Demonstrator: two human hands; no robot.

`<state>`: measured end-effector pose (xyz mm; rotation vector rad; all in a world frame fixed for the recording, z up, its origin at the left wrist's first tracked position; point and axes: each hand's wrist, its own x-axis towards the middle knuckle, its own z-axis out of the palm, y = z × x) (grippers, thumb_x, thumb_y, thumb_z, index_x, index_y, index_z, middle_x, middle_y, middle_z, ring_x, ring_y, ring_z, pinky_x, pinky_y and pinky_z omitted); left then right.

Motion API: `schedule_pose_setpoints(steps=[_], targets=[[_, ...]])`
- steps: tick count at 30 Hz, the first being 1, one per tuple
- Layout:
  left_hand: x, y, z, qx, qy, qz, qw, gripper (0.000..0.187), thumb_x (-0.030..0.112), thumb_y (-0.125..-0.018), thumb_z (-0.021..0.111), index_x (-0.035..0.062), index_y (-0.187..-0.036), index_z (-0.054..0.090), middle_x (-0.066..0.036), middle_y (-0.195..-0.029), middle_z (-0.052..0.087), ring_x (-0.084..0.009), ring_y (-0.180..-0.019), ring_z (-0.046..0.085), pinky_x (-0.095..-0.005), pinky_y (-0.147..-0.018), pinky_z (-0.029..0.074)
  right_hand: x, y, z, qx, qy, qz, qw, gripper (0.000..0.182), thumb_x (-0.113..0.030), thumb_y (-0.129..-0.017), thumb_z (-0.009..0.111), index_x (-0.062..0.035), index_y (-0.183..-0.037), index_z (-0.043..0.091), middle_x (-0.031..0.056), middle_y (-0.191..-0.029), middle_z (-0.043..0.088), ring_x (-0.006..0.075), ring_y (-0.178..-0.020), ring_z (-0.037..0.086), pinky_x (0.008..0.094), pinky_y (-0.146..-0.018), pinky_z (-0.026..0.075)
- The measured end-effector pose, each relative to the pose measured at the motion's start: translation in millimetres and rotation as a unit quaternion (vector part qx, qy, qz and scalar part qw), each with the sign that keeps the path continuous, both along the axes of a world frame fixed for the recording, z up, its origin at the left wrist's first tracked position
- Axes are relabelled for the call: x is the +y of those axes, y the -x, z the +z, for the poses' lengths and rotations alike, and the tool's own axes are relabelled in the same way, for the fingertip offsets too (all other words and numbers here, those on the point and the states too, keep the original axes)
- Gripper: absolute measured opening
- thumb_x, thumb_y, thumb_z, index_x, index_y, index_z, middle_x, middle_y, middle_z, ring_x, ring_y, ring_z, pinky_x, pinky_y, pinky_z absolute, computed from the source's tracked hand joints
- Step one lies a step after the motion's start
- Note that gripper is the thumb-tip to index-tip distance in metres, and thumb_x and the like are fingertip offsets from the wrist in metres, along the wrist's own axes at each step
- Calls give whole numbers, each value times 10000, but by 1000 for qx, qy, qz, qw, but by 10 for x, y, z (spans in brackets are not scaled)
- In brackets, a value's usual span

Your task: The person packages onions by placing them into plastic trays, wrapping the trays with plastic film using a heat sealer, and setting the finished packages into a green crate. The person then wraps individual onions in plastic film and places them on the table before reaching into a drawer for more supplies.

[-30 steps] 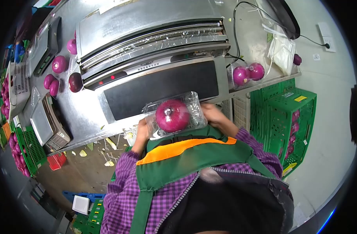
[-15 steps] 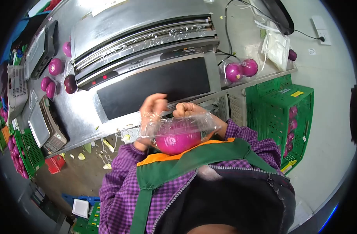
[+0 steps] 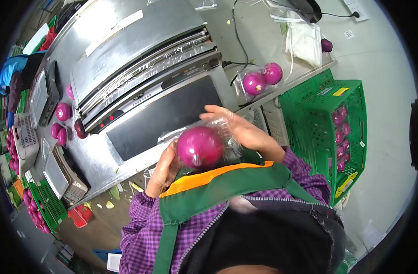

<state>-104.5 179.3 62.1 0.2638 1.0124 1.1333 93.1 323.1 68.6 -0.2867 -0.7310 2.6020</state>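
A shiny red onion [image 3: 200, 147] in clear plastic film [image 3: 229, 130] is held up before my apron, over the near edge of the wrapping machine's dark plate [image 3: 165, 116]. My left hand [image 3: 165, 171] grips the wrapped onion from its left side, with some fingers hidden behind it. On the other side, my right hand [image 3: 247, 132] is open, its fingers stretched along the loose film. Past the plate lies the machine's film roll [image 3: 145, 68]. Two wrapped red onions [image 3: 254, 83] rest on the table to the right.
Several red onions [image 3: 63, 112] lie left of the machine, near two scales [image 3: 65, 176]. A green crate [image 3: 309, 132] with bagged onions stands at the right. White bags [image 3: 304, 43] and a black cable [image 3: 236, 36] lie at the back right. Another person's sleeve [image 3: 15, 91] shows far left.
My hands have moved apart to either side of the onion, and the right fingers have straightened. The wrapped onion has risen and turned. The view has shifted and rotated.
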Motion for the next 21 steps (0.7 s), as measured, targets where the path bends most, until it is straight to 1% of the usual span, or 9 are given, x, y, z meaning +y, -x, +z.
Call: schedule_pose_setpoints(steps=[1, 2, 4, 8, 10, 12, 15, 19, 21], targets=[[88, -25, -30, 1, -5, -4, 1000, 778, 608, -857, 487, -3, -1327, 378, -117, -1322, 463, -252, -1218, 445, -415, -1007, 372, -19, -68, 29, -206, -69, -17, 976, 518, -435, -976, 361, -12, -1250, 482, 142, -1325, 456, 222, -1231, 441, 366, -1017, 369], [238, -35, -52, -20, 6, -35, 999, 763, 615, -877, 424, 20, -1351, 357, -113, -1346, 443, -252, -1224, 443, -431, -981, 400, -2, -137, 51, -401, -133, -38, 905, 493, -409, -986, 356, -36, -1288, 464, 124, -1297, 485, 199, -1205, 468, 347, -976, 418], [577, -147, -61, -35, -3, -44, 998, 655, 551, -943, 336, 37, -1348, 365, -116, -1302, 494, -256, -1160, 510, -459, -882, 477, 242, -340, -188, -392, -137, -107, 904, 457, -382, -981, 387, -43, -1276, 471, 103, -1250, 516, 193, -1160, 497, 345, -947, 441], [1115, -421, 160, -82, -97, -71, 989, 682, 505, -944, 399, 63, -1432, 221, -145, -1380, 396, -277, -1199, 471, -414, -933, 447, 1039, -650, -33, -339, -58, -231, 910, 426, -366, -976, 413, -54, -1257, 489, 65, -1160, 573, 173, -1013, 585, 320, -773, 538], [1173, -533, 167, 64, -120, -85, 987, 706, 468, -940, 440, 68, -1452, 164, -165, -1394, 376, -298, -1213, 449, -420, -946, 428, 1489, -816, -33, -347, -59, -255, 900, 421, -362, -978, 409, -52, -1249, 499, 65, -1160, 573, 168, -981, 599, 319, -746, 548], [1142, -574, 6, 35, -53, -72, 995, 611, 347, -942, 503, 52, -1417, 256, -169, -1328, 450, -270, -1165, 488, -401, -941, 427, 1939, -948, -310, -349, -80, -314, 879, 425, -373, -974, 417, -47, -1228, 517, 73, -1159, 569, 170, -973, 592, 317, -750, 543], [1040, -639, -127, 26, -7, -84, 996, 482, 283, -945, 516, 38, -1340, 387, -135, -1240, 534, -218, -1089, 534, -362, -915, 446, 2522, -1074, -848, -364, -167, -316, 860, 443, -392, -970, 424, -44, -1226, 521, 86, -1165, 560, 174, -1006, 564, 325, -792, 509], [987, -578, -175, 47, 13, -60, 997, 458, 252, -923, 569, 39, -1306, 437, -112, -1195, 566, -184, -1049, 550, -331, -877, 468, 2977, -951, -1420, -409, -154, -240, 867, 465, -401, -965, 437, -17, -1211, 527, 92, -1170, 546, 192, -1060, 513, 339, -886, 417], [945, -524, -193, 60, 24, -25, 998, 452, 251, -916, 581, 43, -1295, 451, -113, -1186, 572, -181, -1045, 552, -325, -869, 470, 3077, -961, -1833, -460, -218, -192, 839, 440, -371, -961, 449, -20, -1213, 528, 76, -1125, 574, 176, -978, 542, 327, -841, 438]])
